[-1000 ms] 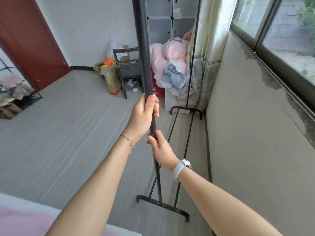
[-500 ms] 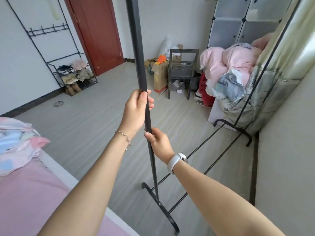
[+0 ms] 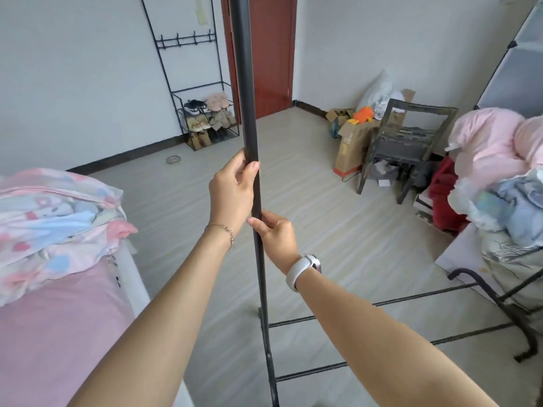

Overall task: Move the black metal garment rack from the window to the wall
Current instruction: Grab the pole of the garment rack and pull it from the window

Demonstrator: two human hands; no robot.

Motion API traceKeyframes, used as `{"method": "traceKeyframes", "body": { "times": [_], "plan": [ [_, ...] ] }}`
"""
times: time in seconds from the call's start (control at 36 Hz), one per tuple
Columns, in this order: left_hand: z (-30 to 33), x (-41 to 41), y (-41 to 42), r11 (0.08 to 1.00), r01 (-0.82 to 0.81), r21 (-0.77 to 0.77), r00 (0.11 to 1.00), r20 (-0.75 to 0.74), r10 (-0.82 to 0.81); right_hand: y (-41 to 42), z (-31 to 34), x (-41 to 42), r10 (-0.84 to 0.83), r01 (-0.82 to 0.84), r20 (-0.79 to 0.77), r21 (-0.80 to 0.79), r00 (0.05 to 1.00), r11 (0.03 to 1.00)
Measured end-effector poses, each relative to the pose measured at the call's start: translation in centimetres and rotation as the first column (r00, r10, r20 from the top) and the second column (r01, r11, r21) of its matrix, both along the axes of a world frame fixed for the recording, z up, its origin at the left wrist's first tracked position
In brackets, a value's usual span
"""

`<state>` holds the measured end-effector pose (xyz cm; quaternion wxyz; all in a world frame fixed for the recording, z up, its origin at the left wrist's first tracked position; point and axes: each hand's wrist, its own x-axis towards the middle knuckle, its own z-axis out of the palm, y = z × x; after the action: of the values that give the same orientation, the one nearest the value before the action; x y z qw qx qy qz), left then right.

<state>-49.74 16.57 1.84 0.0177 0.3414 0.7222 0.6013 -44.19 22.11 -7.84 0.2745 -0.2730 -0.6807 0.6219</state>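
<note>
Both hands grip the near upright pole of the black garment rack (image 3: 249, 113), which runs almost straight up the middle of the view from the floor to the top edge. The left hand (image 3: 232, 192) is the higher one, at about 9 o'clock of the pole, fingers curled around the tube and thumb pressed along its front; a thin bracelet (image 3: 224, 230) sits on that wrist. The right hand (image 3: 276, 236) holds the same pole just below, at about 3 o'clock of it, fingers wrapped round and thumb tip touching the tube; a white wristband (image 3: 302, 270) circles that wrist. The two hands are nearly touching, one above the other.

From the pole's foot, the rack's low rails (image 3: 382, 333) stretch out toward 3 o'clock across the pale floor (image 3: 338, 230) to the far curved foot (image 3: 499, 304) at the right edge.

At 9 o'clock lies a bed (image 3: 58, 333) with a pink sheet and a flowered quilt (image 3: 53, 218) bunched on it. At 11 o'clock a wire shoe rack (image 3: 205, 118) stands against the white wall (image 3: 73, 83), beside a red-brown door (image 3: 270, 54) at 12 o'clock. At 2 o'clock are cardboard boxes (image 3: 349, 139) and a dark chair (image 3: 408, 142), and at 3 o'clock a heap of pink and blue bedding (image 3: 499, 177).
</note>
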Motion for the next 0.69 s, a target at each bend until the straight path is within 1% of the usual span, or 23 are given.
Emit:
{"method": "traceKeyframes", "body": {
  "times": [0.06, 0.14, 0.28, 0.33, 0.44, 0.69],
  "plan": [
    [-0.2, -2.7, 1.7, 0.997, -0.077, -0.016, 0.997, -0.015, 0.077, 2.0, 0.0, -2.6, 0.075, -0.075, -0.009, -0.008, 0.997, 0.997],
    [-0.3, -5.9, 3.8, 0.99, -0.138, -0.001, 0.99, 0.015, 0.138, 4.7, -0.2, -5.6, 0.189, -0.19, 0.005, 0.023, 0.982, 0.982],
    [0.0, -9.3, 7.6, 0.974, -0.227, -0.02, 0.973, 0.04, 0.228, 9.3, -0.1, -9.7, 0.273, -0.274, 0.015, 0.054, 0.962, 0.96],
    [0.3, -10.5, 9.0, 0.972, -0.234, -0.03, 0.971, 0.047, 0.236, 10.6, 0.1, -11.4, 0.277, -0.279, 0.03, 0.058, 0.96, 0.959],
    [0.8, -13.4, 11.5, 0.967, -0.235, -0.097, 0.971, 0.027, 0.238, 12.8, 0.3, -14.8, 0.253, -0.258, 0.065, 0.066, 0.965, 0.964],
    [0.6, -22.6, 17.0, 0.961, -0.264, -0.076, 0.96, 0.077, 0.27, 17.9, 0.9, -23.6, 0.206, -0.206, 0.108, -0.007, 0.973, 0.978]
  ]
}}
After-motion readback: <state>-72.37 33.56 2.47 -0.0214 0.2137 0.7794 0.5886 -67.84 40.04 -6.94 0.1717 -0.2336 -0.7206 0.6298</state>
